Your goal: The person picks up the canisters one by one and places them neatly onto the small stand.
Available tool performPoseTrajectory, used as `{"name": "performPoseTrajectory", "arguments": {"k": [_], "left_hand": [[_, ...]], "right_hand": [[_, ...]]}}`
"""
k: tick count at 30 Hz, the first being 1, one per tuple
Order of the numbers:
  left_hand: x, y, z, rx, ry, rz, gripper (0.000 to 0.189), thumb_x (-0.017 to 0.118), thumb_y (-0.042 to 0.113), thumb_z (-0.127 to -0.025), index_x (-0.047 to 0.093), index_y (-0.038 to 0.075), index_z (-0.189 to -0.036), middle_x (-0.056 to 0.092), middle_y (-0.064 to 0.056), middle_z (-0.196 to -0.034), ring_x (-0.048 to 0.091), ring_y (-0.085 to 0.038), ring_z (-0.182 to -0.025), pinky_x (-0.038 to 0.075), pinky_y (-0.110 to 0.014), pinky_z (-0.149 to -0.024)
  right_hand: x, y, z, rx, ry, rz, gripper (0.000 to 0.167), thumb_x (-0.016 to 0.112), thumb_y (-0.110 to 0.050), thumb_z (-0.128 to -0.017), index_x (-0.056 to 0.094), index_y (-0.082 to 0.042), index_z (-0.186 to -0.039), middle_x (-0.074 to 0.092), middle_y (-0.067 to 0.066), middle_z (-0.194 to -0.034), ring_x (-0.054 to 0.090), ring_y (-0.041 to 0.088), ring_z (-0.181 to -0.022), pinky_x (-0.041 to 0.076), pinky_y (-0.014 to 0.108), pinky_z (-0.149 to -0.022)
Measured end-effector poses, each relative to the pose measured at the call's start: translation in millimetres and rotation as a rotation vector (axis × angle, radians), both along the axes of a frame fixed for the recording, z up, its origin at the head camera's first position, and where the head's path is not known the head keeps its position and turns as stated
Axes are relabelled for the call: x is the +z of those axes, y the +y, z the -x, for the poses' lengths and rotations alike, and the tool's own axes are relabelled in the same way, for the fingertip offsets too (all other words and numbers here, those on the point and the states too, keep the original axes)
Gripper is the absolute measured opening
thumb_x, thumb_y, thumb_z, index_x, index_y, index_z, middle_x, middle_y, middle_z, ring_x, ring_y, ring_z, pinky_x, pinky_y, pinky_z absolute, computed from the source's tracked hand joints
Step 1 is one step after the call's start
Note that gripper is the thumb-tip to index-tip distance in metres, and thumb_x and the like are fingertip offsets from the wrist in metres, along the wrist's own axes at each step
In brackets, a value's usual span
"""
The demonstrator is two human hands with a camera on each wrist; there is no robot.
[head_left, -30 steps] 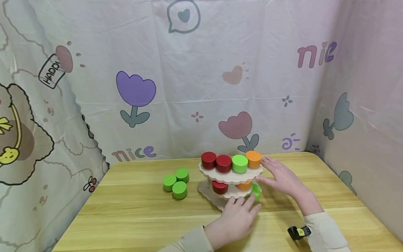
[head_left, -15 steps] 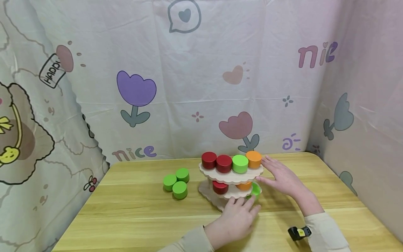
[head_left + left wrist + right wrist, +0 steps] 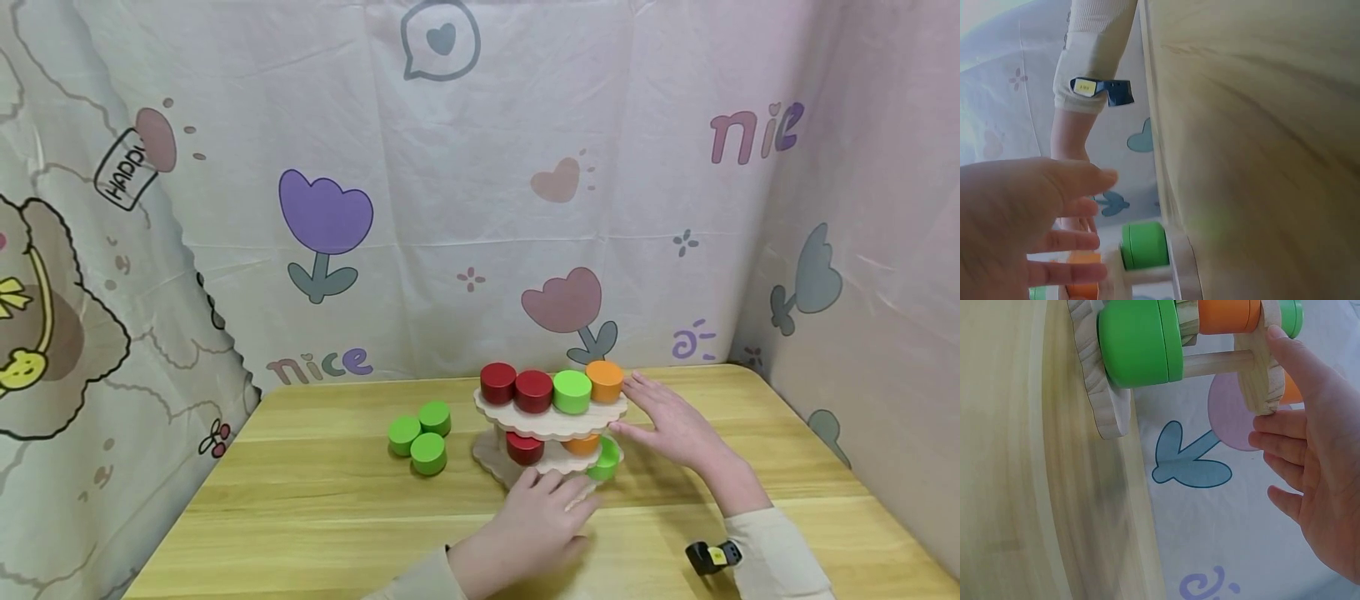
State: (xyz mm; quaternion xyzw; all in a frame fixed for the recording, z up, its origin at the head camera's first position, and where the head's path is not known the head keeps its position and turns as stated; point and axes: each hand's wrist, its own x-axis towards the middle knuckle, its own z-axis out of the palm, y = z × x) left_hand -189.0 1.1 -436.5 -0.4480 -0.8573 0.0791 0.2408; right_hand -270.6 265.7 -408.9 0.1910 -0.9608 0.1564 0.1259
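Note:
A tiered wooden stand [image 3: 551, 423] with scalloped boards stands on the table. Its top board carries two red cylinders [image 3: 498, 385], a green cylinder [image 3: 572, 393] and an orange one [image 3: 605, 382]. Lower down sit a red cylinder [image 3: 525, 448], an orange one [image 3: 581, 444] and, on the bottom board, a green cylinder [image 3: 604, 461]. My right hand [image 3: 678, 425] touches the right rim of the top board with thumb and fingers extended. In front of the lower boards is my left hand [image 3: 536, 529], fingers loosely extended and holding nothing; it hides part of the base.
Three green cylinders [image 3: 428, 454] stand close together on the wooden table [image 3: 315, 517], left of the stand. A printed cloth [image 3: 450, 167] hangs behind and along both sides. A black wrist camera [image 3: 712, 557] is strapped to the right sleeve.
My left hand has shifted left and slightly toward me, uncovering more of the green cylinder on the bottom board. My right hand keeps its place at the top board.

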Motion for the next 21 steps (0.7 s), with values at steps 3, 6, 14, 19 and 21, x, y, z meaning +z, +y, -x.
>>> {"name": "performPoseTrajectory", "arguments": {"k": [3,6,14,19,21], "left_hand": [[-0.9,-11.0,2.0,-0.029,-0.019,-0.04,0.051,0.061,0.052,-0.088,0.055,0.031,-0.134,0.056,0.009,-0.137,0.053,-0.012,-0.11,0.043,-0.033,-0.086],[-0.4,-22.8,4.0,-0.06,-0.026,-0.087,0.051,0.065,0.049,-0.087,0.056,0.029,-0.133,0.06,0.009,-0.132,0.054,-0.012,-0.108,0.043,-0.033,-0.086],[2.4,-58.3,15.9,-0.146,0.115,-0.169,0.043,0.071,0.045,-0.082,0.065,0.025,-0.12,0.067,0.011,-0.113,0.058,-0.011,-0.098,0.041,-0.03,-0.082],[5.7,-80.9,24.7,-0.173,0.172,-0.199,0.034,0.074,0.042,-0.08,0.07,0.023,-0.107,0.069,0.009,-0.105,0.061,-0.014,-0.097,0.043,-0.032,-0.081],[6.5,-89.9,27.9,-0.178,0.191,-0.2,0.032,0.075,0.042,-0.078,0.071,0.023,-0.104,0.07,0.009,-0.101,0.062,-0.014,-0.096,0.044,-0.032,-0.08]], "right_hand": [[-0.9,0,0.3,0.0,0.0,-0.003,0.078,0.059,-0.057,-0.089,0.044,-0.003,-0.144,0.041,0.019,-0.151,0.031,0.042,-0.143,0.026,0.059,-0.113],[-1.2,1,0.5,-0.002,-0.001,-0.004,0.079,0.059,-0.057,-0.089,0.044,-0.003,-0.144,0.04,0.019,-0.151,0.031,0.042,-0.143,0.026,0.059,-0.113],[-1.7,1,1.0,-0.004,-0.007,-0.004,0.079,0.059,-0.057,-0.089,0.043,-0.003,-0.145,0.039,0.018,-0.153,0.03,0.041,-0.144,0.025,0.059,-0.114],[-2.0,0,0.7,-0.005,-0.006,-0.001,0.078,0.059,-0.056,-0.089,0.043,-0.004,-0.145,0.039,0.018,-0.153,0.03,0.041,-0.144,0.025,0.059,-0.114],[-2.1,0,0.5,-0.006,-0.008,-0.001,0.079,0.059,-0.057,-0.089,0.043,-0.003,-0.145,0.039,0.018,-0.153,0.03,0.041,-0.144,0.025,0.059,-0.114]]}}
